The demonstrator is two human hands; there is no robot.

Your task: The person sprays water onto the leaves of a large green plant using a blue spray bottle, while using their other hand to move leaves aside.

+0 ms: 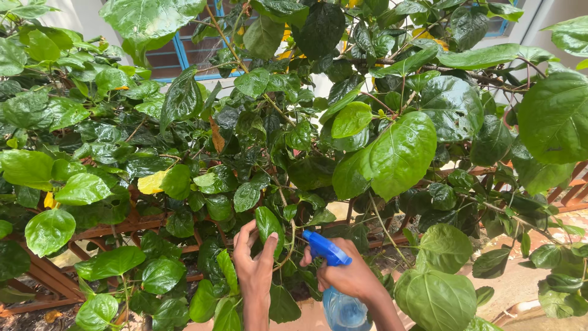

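Outdoors, spraying a leafy shrub (294,141).
Left hand (253,265) pinched a green leaf (267,225); right hand (349,277) gripped a spray bottle (338,294), apparently on the trigger.

No labels, signs or screens. Only container: spray bottle (340,300) at 6 o'clock, clear-blue body, blue nozzle; label probably hidden.
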